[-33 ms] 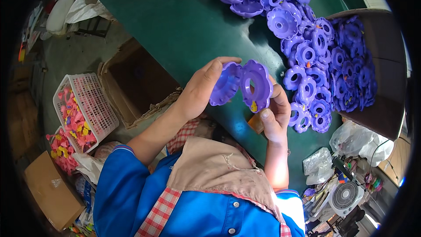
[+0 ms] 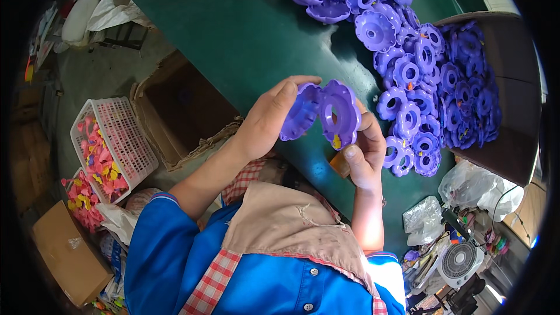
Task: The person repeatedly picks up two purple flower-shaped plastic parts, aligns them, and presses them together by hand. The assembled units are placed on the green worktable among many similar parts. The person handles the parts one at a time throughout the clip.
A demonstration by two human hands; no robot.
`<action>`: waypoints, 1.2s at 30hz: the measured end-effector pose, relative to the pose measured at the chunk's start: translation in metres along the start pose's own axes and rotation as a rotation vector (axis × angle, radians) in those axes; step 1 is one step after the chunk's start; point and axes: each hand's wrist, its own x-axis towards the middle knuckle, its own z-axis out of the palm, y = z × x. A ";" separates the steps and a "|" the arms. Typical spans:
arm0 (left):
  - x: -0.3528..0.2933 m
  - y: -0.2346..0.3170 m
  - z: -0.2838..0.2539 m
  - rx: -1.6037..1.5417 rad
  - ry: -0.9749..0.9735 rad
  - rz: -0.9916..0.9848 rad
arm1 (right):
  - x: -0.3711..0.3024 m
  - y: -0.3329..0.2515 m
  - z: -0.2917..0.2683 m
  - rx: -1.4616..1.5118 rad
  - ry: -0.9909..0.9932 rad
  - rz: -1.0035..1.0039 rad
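My left hand (image 2: 269,115) is wrapped round a purple flower-shaped plastic cup (image 2: 302,111), its scalloped side turned toward the right. Close beside it, my right hand (image 2: 367,147) pinches a purple flower-shaped ring (image 2: 346,108) with a large round hole. The rims of the two pieces meet or nearly touch near the top; I cannot tell if they are joined. A small yellow piece (image 2: 336,141) sits at the lower edge of the ring, near my right thumb. Both hands are above the green table (image 2: 245,41).
Purple flower rings (image 2: 408,118) and cups (image 2: 375,30) lie heaped at right, reaching into a cardboard box (image 2: 516,90). A brown block (image 2: 339,164) is by my right thumb. At left stand an open carton (image 2: 175,105) and a white basket (image 2: 129,140) of pink and yellow parts.
The ring in my right hand has shifted very slightly left, toward the cup. My left hand and the heap look the same.
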 end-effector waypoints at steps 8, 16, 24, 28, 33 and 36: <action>-0.003 0.002 0.003 0.002 -0.015 0.038 | -0.006 -0.002 0.001 0.016 0.004 -0.079; -0.007 0.000 0.011 0.095 0.005 0.072 | -0.010 0.003 -0.003 -0.100 -0.010 -0.126; -0.013 0.003 0.013 0.140 0.002 0.080 | -0.006 -0.006 0.008 -0.889 -0.144 -0.364; -0.018 0.006 0.019 0.229 0.057 0.112 | -0.006 -0.008 0.016 -0.947 -0.136 -0.357; -0.022 0.006 0.023 0.261 0.102 0.193 | -0.012 -0.001 0.032 -0.954 -0.071 -0.327; -0.022 0.000 0.029 0.313 0.134 0.235 | -0.017 0.009 0.037 -0.920 -0.053 -0.302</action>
